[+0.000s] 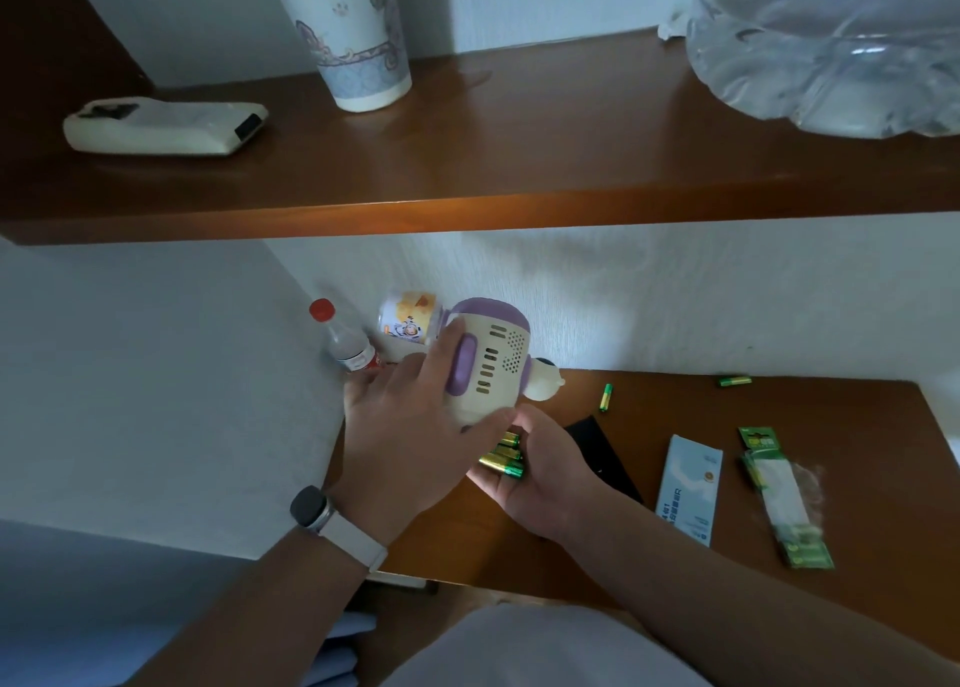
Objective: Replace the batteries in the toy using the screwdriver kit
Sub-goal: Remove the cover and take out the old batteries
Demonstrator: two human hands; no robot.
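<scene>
A cream and purple toy [493, 359] with vent slots is held above the wooden desk [649, 411] by my left hand [415, 426], whose fingers wrap its side. Just below it, my right hand [540, 473] lies palm up and cups several green and gold batteries [503, 460]. One loose battery [605, 397] lies on the desk right of the toy, another battery [734, 380] near the back wall. A black flat piece [602, 452] lies partly under my right hand. The blue-white kit box [690, 489] rests to the right.
A green battery blister pack [784, 499] lies at the desk's right. A red-capped bottle [345, 346] and a small can [410, 317] stand in the back corner. Overhead, a shelf [467, 213] carries a paper cup [353, 31], a white device [166, 127] and a big water jug [831, 41].
</scene>
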